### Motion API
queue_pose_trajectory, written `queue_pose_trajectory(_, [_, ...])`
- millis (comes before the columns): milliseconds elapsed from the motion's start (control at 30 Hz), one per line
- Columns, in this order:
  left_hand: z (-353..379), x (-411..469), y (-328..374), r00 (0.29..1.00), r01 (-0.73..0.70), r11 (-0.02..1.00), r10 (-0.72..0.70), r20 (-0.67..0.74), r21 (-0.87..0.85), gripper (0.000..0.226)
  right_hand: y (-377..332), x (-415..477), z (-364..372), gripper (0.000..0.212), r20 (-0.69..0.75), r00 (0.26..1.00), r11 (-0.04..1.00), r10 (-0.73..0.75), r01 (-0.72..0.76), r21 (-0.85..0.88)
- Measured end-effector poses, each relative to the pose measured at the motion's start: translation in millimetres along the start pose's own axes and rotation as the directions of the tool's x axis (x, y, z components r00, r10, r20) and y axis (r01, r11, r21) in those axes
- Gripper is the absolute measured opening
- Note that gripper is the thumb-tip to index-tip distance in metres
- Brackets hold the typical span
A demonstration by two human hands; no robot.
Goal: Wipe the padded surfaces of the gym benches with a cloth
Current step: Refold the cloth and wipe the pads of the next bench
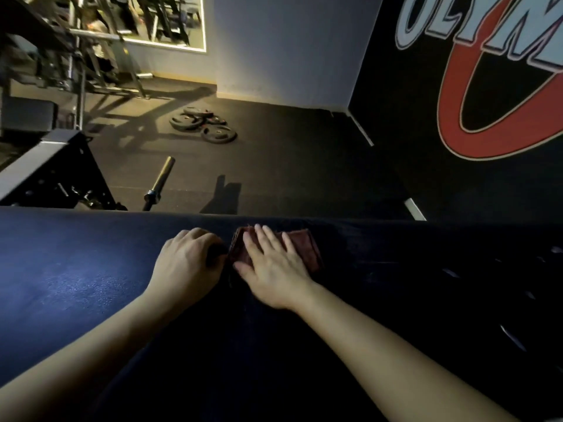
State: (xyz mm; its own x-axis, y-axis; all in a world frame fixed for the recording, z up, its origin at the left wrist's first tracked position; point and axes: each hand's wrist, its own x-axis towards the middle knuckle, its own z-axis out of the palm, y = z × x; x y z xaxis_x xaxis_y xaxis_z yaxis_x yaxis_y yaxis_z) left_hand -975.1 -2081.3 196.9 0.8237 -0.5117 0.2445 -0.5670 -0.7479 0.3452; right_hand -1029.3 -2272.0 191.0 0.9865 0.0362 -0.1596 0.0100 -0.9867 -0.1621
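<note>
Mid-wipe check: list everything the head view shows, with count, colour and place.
bench pad: one, dark blue, across the foreground
cloth: one, dark red, folded, on the pad under the right hand
weight plates: about four, black, on the floor beyond the pad
barbell: one end showing, silver, on the floor left of centre
machine frame: one, black and grey, far left
mirror: one, white-framed, upper-left wall
wall logo: one, red and light blue on black, right
left hand: fingers curled, on the pad beside the cloth; grip unclear
right hand: flat, fingers straight, pressing the cloth
</note>
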Motion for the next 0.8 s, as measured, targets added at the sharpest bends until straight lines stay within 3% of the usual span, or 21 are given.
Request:
queue_pose_trajectory(167, [6.9,14.4,3.5,0.995,0.011,0.999,-0.016,0.103,0.048,0.058,79.5,17.3,-13.0,0.071,-0.085,0.955,0.958,0.283,-0.286,-0.026])
queue_pose_trajectory(267, [7.6,11.5,2.3,0.992,0.001,1.000,-0.004,0.125,0.027,0.080,149.1,-5.2,-23.2,0.071,-0.090,0.789,0.793,0.607,-0.609,0.005])
queue_pose_trajectory(333, [8.0,11.4,-0.8,0.990,0.005,1.000,-0.009,0.143,0.029,0.075,162.0,-12.8,-26.9,0.071,-0.086,0.680,0.685,0.728,-0.726,0.061])
queue_pose_trajectory(367, [8.6,11.8,-2.1,0.989,0.007,0.999,-0.012,0.147,0.035,0.067,151.1,-7.7,-23.7,0.070,-0.108,0.682,0.689,0.723,-0.722,0.057])
queue_pose_trajectory(400, [9.4,12.6,-3.5,0.990,0.007,0.999,-0.012,0.137,0.034,0.060,129.7,2.4,-19.7,0.068,-0.141,0.729,0.739,0.670,-0.673,0.032])
queue_pose_trajectory(500, [10.0,16.0,-7.6,0.994,0.006,1.000,-0.008,0.111,0.011,0.051,41.0,32.8,-8.3,0.061,-0.151,0.946,0.958,0.287,-0.288,0.017])
queue_pose_trajectory(533, [9.2,17.4,-8.1,0.993,0.009,1.000,-0.010,0.115,0.013,0.049,19.1,34.5,-5.6,0.060,-0.106,0.981,0.986,0.164,-0.162,0.035])
queue_pose_trajectory(600, [7.8,21.9,-9.0,0.992,0.004,1.000,-0.007,0.124,0.028,0.046,16.1,31.1,-7.3,0.062,-0.071,0.996,0.997,0.054,-0.050,0.065])
queue_pose_trajectory(700, [8.8,24.4,-5.3,0.995,-0.014,0.999,0.010,0.097,0.038,0.038,77.3,6.3,-8.8,0.065,-0.148,0.961,0.972,0.235,-0.234,0.026])
queue_pose_trajectory(800, [11.6,23.7,-0.4,0.997,-0.006,1.000,0.005,0.071,0.025,0.034,131.4,-28.8,-14.3,0.060,-0.151,0.844,0.857,0.515,-0.508,0.080])
